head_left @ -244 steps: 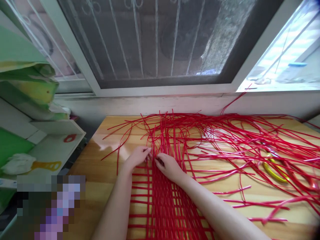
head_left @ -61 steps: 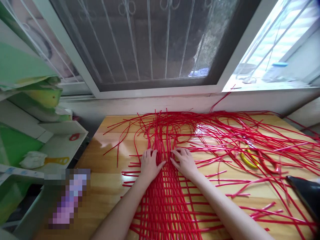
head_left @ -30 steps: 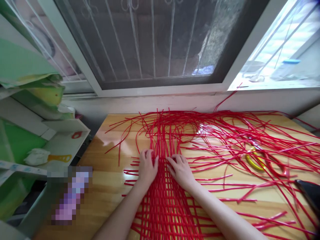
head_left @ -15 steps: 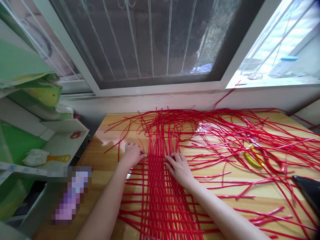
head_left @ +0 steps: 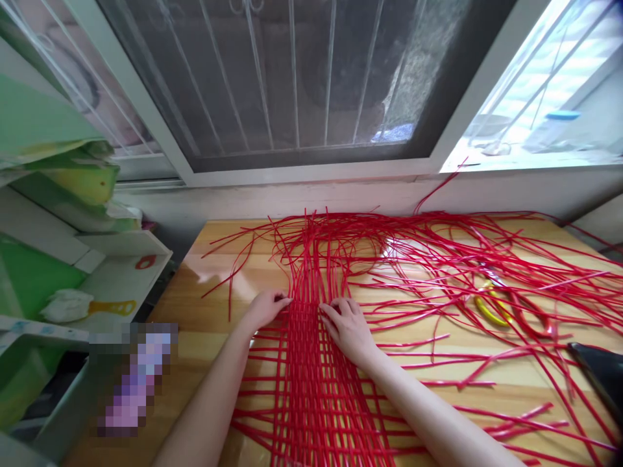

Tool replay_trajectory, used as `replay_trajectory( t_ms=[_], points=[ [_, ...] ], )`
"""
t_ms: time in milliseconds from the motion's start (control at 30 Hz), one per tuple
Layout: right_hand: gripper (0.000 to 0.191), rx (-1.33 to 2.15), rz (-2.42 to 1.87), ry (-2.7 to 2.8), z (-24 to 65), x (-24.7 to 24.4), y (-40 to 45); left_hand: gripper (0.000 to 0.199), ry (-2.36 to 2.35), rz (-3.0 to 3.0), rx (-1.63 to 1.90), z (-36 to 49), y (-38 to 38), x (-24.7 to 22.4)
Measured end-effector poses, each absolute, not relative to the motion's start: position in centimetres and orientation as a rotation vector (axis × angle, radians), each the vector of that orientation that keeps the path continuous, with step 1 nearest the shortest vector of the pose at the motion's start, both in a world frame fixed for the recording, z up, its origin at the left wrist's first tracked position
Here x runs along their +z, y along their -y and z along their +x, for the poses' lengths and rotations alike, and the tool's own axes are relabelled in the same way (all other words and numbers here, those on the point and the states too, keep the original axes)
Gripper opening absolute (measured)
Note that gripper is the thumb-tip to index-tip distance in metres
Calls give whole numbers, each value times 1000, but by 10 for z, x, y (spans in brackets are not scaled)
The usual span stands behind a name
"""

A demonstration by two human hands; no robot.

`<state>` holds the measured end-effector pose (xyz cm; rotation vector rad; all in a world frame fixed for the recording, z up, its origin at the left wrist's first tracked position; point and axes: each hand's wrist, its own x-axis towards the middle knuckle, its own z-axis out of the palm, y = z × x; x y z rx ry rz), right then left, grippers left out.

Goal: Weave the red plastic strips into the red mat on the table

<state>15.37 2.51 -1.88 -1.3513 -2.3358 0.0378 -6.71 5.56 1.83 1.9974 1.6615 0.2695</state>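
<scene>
A woven mat of red plastic strands (head_left: pixel 311 383) lies on the wooden table, running from the near edge away from me. At the left side of its far woven edge, my left hand (head_left: pixel 267 307) pinches a red strand between thumb and fingers. On the opposite side my right hand (head_left: pixel 346 324) has its thumb and fingertips closed at the weave, apparently on a strand; the fingers partly hide it. Unwoven lengthwise strands (head_left: pixel 311 266) run on past both hands, and crosswise ends stick out to either side.
Loose red strands (head_left: pixel 428 227) pile along the table's back and right. Yellow-and-red-handled pliers (head_left: pixel 516 308) lie partly under them. A black object (head_left: pixel 596 376) stands at the right edge. The barred window (head_left: pixel 292 84) is behind the table; a shelf (head_left: pixel 126 272) stands left.
My left hand has moved slightly right and its fingers, spread before, have closed on a strand at the mat's left edge. My right hand stays nearly in place.
</scene>
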Motion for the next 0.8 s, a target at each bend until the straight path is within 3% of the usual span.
replay_trajectory(
  t_ms=[233,500,800],
  points=[
    [24,95,-1269,2387,149,4,-20,30,-1688,1950,467,-66,-48,-2],
    [24,401,-355,2865,99,24,18,24,-1781,2214,787,-63,-32,-19],
    [21,392,-377,2891,108,14,13,22,-1799,2295,795,-64,-34,-22]
  ],
)
